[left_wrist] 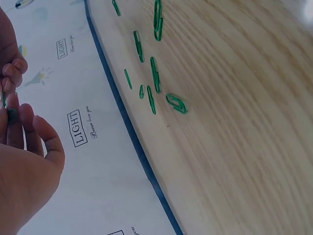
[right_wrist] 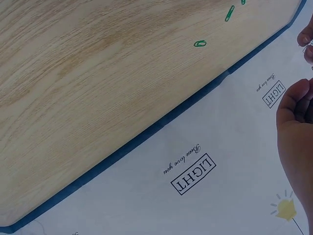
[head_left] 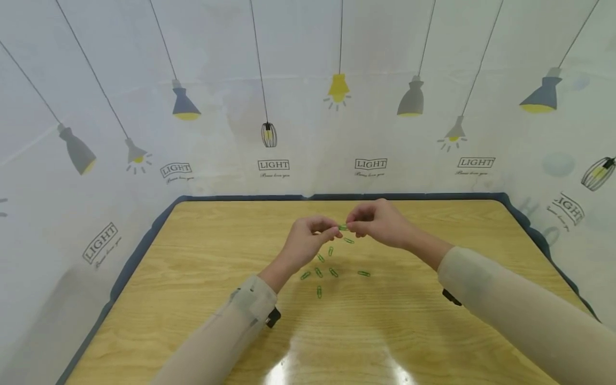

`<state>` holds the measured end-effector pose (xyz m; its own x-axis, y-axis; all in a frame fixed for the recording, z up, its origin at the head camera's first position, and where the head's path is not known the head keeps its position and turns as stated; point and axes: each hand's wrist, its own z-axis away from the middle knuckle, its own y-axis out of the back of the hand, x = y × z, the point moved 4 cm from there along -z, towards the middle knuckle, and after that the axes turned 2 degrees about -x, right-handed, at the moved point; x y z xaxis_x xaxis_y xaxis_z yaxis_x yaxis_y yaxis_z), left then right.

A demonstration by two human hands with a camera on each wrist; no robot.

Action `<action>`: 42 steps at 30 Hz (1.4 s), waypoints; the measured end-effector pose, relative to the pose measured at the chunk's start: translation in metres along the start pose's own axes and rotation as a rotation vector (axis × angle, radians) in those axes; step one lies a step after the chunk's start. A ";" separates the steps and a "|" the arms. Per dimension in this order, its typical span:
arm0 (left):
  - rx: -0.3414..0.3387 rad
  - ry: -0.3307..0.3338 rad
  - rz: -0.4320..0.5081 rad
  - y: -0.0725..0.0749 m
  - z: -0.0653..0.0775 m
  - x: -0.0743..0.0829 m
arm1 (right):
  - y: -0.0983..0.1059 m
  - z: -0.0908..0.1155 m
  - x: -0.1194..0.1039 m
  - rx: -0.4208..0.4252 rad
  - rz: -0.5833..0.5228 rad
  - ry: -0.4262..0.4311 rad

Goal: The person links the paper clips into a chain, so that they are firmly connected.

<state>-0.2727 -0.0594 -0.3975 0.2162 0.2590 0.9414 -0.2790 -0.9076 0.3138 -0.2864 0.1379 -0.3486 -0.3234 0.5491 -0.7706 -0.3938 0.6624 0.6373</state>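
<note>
A green paper clip (head_left: 343, 227) is held up between the fingertips of both hands, over the far half of the table. My left hand (head_left: 310, 238) pinches its left end with thumb and fingers, covering part of it. From the other side my right hand (head_left: 380, 222) pinches the right end between thumb and forefinger. In the left wrist view, slivers of green show at the fingertips of the left hand (left_wrist: 29, 152), with the right hand (left_wrist: 11, 63) close by. Several loose green paper clips (head_left: 318, 272) lie scattered below the hands.
The wooden table (head_left: 192, 299) has a dark blue edge strip (head_left: 240, 198) along its far side. Behind it hangs a pale backdrop (head_left: 308, 107) printed with lamps. One loose paper clip (head_left: 364, 274) lies right of the others, another paper clip (head_left: 319, 292) nearest the front.
</note>
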 end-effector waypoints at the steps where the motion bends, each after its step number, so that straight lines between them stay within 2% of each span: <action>1: 0.002 0.001 0.005 0.000 0.000 0.000 | 0.000 0.000 0.001 -0.005 0.002 -0.007; 11: 0.031 0.014 0.088 0.006 0.001 0.001 | 0.006 0.002 0.011 0.002 -0.006 0.003; 23: -0.094 0.019 0.112 -0.005 0.001 0.001 | 0.009 0.006 0.005 0.053 0.006 0.004; 34: -0.121 0.015 0.078 -0.015 -0.005 0.010 | 0.002 0.005 0.000 0.041 -0.040 0.025; 42: -0.060 0.021 0.003 -0.013 -0.006 0.010 | -0.001 0.005 0.001 0.027 -0.065 0.006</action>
<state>-0.2729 -0.0427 -0.3912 0.1955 0.2635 0.9446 -0.3358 -0.8870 0.3169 -0.2824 0.1409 -0.3501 -0.3036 0.5013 -0.8103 -0.3911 0.7099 0.5857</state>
